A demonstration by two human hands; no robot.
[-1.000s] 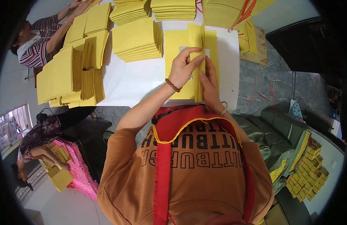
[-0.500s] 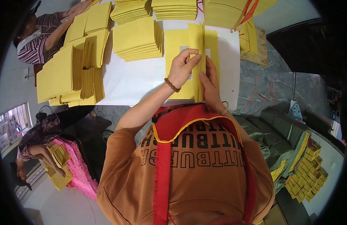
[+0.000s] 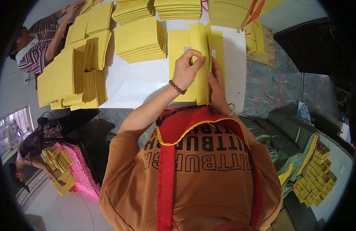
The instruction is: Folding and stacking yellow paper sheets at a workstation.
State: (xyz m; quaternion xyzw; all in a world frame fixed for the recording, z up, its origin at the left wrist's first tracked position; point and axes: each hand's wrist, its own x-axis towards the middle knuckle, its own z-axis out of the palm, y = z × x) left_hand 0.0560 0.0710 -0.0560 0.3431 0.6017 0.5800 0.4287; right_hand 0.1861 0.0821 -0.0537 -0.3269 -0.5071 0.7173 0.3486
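In front of me a sheaf of yellow paper sheets [image 3: 202, 82] stands partly raised along its middle, with more yellow paper lying flat to either side. My left hand [image 3: 188, 68] is closed at the upper left of this raised part, thumb and forefinger pinching its edge. A brown bead bracelet [image 3: 177, 87] circles that wrist. Against the right side of the raised paper rests my right hand [image 3: 218, 85], its fingers stretched and its thumb touching the paper. A pale patch shows on the flat paper beside my left fingers.
Stacks of folded yellow paper [image 3: 137, 40] cover the left and far parts of the white table [image 3: 132, 86]. Two other people work at the left with yellow paper. Red ties [image 3: 257, 15] lie on a far-right stack. Yellow bundles [image 3: 315, 179] are piled at the lower right.
The raised paper has curled over further and spread wider to the left under my left hand. My right hand has barely shifted. At the left, the other people's arms have moved.
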